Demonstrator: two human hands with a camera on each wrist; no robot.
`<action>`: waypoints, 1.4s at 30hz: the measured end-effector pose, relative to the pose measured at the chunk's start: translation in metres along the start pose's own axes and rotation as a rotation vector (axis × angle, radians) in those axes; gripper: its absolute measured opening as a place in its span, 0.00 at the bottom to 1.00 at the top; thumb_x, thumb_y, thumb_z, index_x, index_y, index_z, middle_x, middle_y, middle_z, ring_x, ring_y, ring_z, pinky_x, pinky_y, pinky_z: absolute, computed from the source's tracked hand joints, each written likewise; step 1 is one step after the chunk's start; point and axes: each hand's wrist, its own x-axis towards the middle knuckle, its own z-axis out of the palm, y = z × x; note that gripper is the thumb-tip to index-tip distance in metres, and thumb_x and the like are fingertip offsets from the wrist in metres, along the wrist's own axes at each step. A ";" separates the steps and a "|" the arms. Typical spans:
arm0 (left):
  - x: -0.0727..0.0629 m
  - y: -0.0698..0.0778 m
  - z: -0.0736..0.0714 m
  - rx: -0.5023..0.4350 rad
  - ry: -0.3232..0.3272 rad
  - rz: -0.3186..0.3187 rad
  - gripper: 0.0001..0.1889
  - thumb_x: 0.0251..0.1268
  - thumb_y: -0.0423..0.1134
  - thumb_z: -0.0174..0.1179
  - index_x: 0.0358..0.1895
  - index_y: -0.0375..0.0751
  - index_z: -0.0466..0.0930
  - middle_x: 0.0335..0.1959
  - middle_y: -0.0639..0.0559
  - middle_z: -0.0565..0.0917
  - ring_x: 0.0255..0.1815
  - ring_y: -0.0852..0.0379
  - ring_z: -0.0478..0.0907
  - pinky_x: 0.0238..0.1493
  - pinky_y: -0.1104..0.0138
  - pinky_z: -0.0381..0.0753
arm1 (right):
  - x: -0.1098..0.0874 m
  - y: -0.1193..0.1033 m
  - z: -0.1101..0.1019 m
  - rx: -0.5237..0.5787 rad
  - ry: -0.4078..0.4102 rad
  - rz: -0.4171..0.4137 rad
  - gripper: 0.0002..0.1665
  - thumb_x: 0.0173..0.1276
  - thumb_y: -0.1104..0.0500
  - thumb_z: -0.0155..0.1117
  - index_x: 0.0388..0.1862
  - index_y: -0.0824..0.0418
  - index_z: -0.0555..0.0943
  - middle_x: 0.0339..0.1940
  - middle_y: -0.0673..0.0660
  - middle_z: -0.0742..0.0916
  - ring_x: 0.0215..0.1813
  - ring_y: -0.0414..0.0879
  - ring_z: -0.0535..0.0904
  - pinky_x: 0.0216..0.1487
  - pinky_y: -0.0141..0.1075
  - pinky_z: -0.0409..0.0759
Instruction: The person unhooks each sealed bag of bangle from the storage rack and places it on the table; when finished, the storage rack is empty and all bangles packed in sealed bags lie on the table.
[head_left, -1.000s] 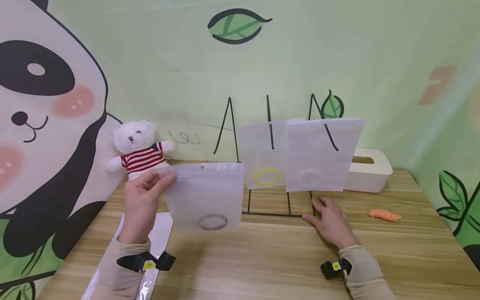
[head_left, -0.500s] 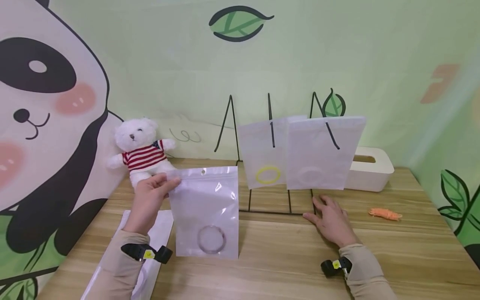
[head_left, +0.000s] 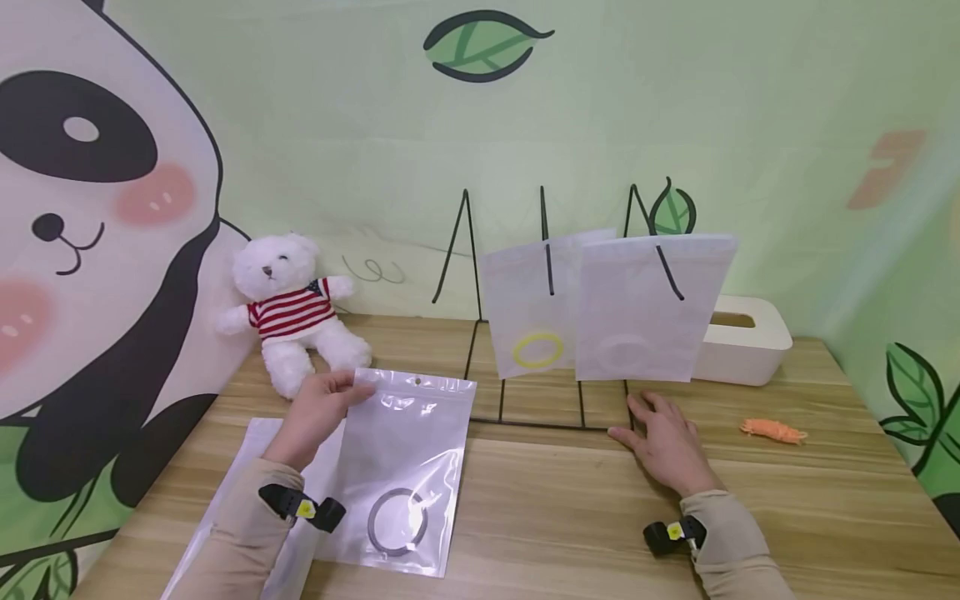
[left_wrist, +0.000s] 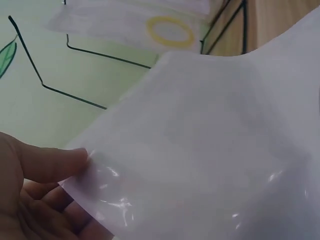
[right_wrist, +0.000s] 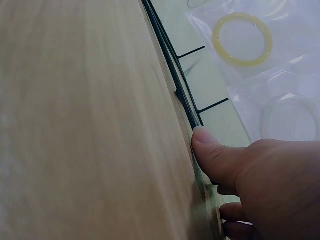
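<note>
At the table's left, my left hand (head_left: 318,417) pinches the top left corner of a clear zip bag (head_left: 420,450) between thumb and fingers. A dark ring-shaped bangle (head_left: 372,521) lies low inside it; glare streaks the plastic. My right hand (head_left: 667,442) grips the front right corner of a black wire display rack (head_left: 542,427), its thumb pressed on the base wire. Two bags hang from the rack's hooks: one (head_left: 525,292) with a yellow bangle, one (head_left: 645,325) with a pale bangle. The left hook holds no bag.
Beneath my left forearm lie more white plastic bags (head_left: 251,450). A white teddy bear (head_left: 288,312) in a striped shirt sits behind my left hand. Back right stands a white tissue box (head_left: 742,358), with an orange cord bundle (head_left: 772,430) in front of it.
My left hand has lowered the bag from beside the rack toward me, and its face has tipped up so the bangle shows as a fuller circle. The right hand stays on the rack.
</note>
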 end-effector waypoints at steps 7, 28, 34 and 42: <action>0.000 -0.022 0.003 0.104 -0.048 -0.098 0.16 0.69 0.39 0.57 0.50 0.29 0.81 0.38 0.48 0.81 0.42 0.53 0.73 0.43 0.64 0.72 | 0.000 -0.001 0.000 0.001 -0.001 -0.001 0.42 0.70 0.43 0.60 0.71 0.70 0.64 0.71 0.74 0.63 0.70 0.72 0.56 0.61 0.69 0.55; -0.005 -0.038 0.000 0.329 -0.140 -0.039 0.39 0.63 0.38 0.64 0.69 0.20 0.54 0.42 0.32 0.80 0.37 0.47 0.79 0.38 0.56 0.80 | -0.001 -0.002 -0.002 0.004 -0.005 -0.005 0.42 0.70 0.44 0.60 0.71 0.71 0.64 0.71 0.74 0.63 0.70 0.72 0.55 0.62 0.69 0.55; -0.008 -0.038 0.001 0.392 -0.168 -0.013 0.44 0.58 0.39 0.68 0.69 0.19 0.52 0.48 0.27 0.77 0.45 0.38 0.78 0.46 0.49 0.79 | -0.001 -0.002 -0.002 0.003 -0.010 -0.004 0.42 0.70 0.43 0.60 0.71 0.71 0.64 0.71 0.75 0.63 0.70 0.73 0.55 0.62 0.69 0.54; -0.010 -0.032 0.001 0.494 -0.214 0.066 0.37 0.60 0.43 0.67 0.65 0.22 0.64 0.58 0.23 0.71 0.57 0.27 0.70 0.54 0.43 0.74 | -0.001 -0.003 -0.003 0.002 -0.002 -0.009 0.42 0.70 0.44 0.60 0.70 0.72 0.65 0.70 0.75 0.63 0.70 0.72 0.56 0.61 0.69 0.55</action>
